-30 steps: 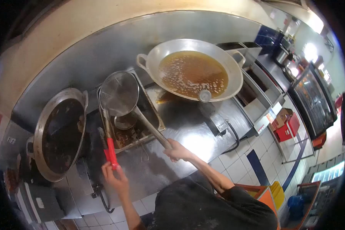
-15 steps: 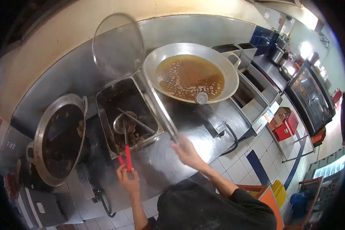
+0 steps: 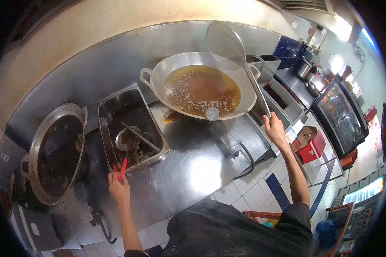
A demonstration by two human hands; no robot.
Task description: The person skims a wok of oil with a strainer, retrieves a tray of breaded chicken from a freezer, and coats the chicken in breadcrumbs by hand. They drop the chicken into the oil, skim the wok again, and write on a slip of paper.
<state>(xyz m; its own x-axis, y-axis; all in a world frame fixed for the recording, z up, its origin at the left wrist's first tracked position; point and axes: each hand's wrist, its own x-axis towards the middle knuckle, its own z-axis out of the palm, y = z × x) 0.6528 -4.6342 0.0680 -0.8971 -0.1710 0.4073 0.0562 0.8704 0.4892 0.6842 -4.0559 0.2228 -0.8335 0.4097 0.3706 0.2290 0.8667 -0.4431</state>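
Note:
My left hand is closed on the red-handled tongs, whose tips reach into the deep metal tray. A small round strainer or ladle lies in that tray among dark bits. In my right hand is the long handle of a large mesh skimmer, its round head raised over the upper right rim of a wide pan. Bubbling brown oil fills the pan's middle, with a dial thermometer at the near rim.
A second pan of dark oil stands at the left. Metal bins are right of the oil pan. A red box and a glass display case stand farther right. Gas valves with hoses line the counter's front edge.
The skimmer has swung right, from above the tray to over the pan's far right side, with my right hand moving right too. My left hand still holds the tongs at the tray.

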